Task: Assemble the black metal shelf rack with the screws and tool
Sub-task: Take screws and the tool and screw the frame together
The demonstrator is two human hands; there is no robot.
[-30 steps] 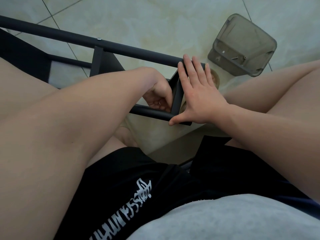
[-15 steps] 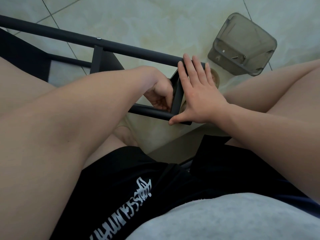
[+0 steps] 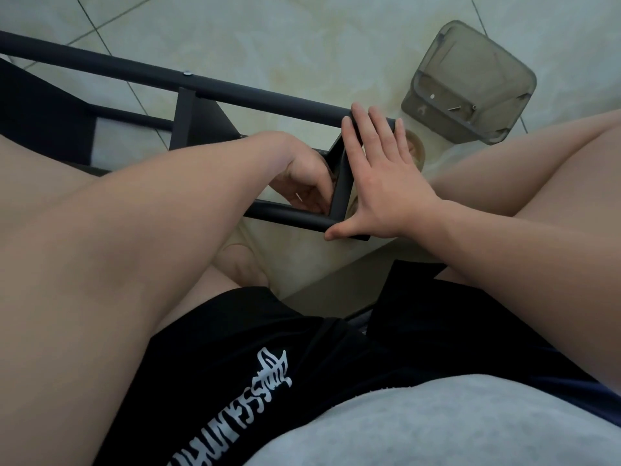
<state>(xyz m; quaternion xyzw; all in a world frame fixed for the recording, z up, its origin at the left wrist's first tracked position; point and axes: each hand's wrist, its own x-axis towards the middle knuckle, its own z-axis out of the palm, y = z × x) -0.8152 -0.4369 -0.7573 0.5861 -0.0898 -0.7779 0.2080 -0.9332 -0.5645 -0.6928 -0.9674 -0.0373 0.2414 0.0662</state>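
Note:
The black metal shelf rack (image 3: 262,95) lies on the tiled floor between my legs, with a screw head showing on its long tube. My right hand (image 3: 386,183) lies flat against the outer face of the short end crossbar (image 3: 341,193), fingers spread, thumb at the lower tube's end. My left hand (image 3: 302,178) is inside the frame, its fingers curled and pinched against the crossbar's inner face. Whatever they pinch is hidden.
A translucent grey plastic container (image 3: 470,85) stands on the floor at the upper right, with a few loose screws (image 3: 455,108) inside. My bare legs flank the rack on both sides. A dark shelf panel (image 3: 43,116) sits at the far left.
My left wrist has shifted slightly at the crossbar while its fingers stay pinched there. My right hand and the rack have kept their place.

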